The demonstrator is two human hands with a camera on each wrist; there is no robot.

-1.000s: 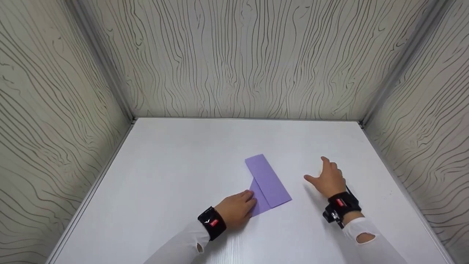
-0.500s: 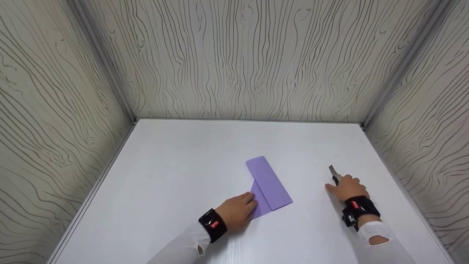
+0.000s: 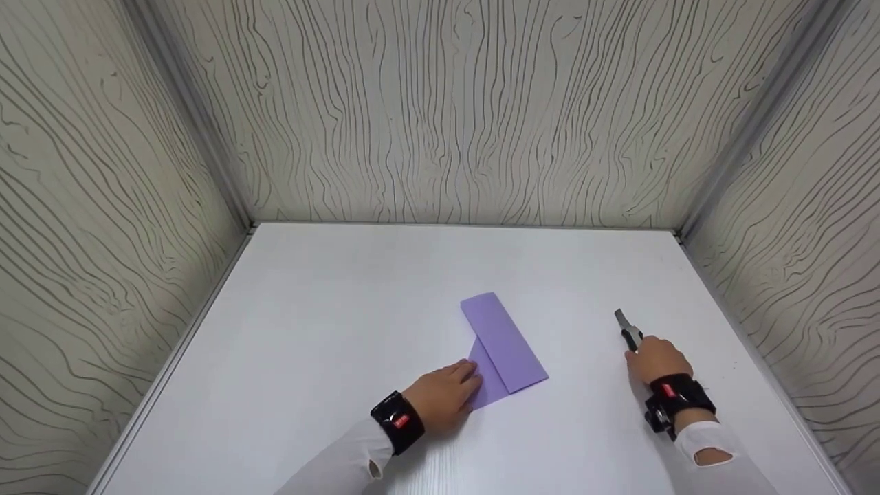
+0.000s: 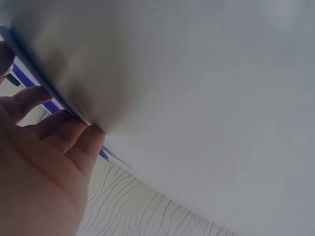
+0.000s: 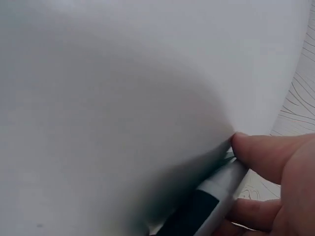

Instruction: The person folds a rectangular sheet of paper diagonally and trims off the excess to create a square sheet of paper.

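Likely pickup: steadying paper [image 3: 509,347] with loosely extended left hand [image 3: 442,395], gripping apparent knife [image 3: 630,335] in right hand [image 3: 660,359]; next, presumably lifting.

We see bright, fairly even light across the table [image 3: 330,295] in the head view; both wrist views look greyer, with soft-edged shadows beside the fingers [image 4: 88,147].

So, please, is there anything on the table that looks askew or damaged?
Nothing seems damaged or spilled. The paper lies slanted to the far edge of the table, partly under the left hand.
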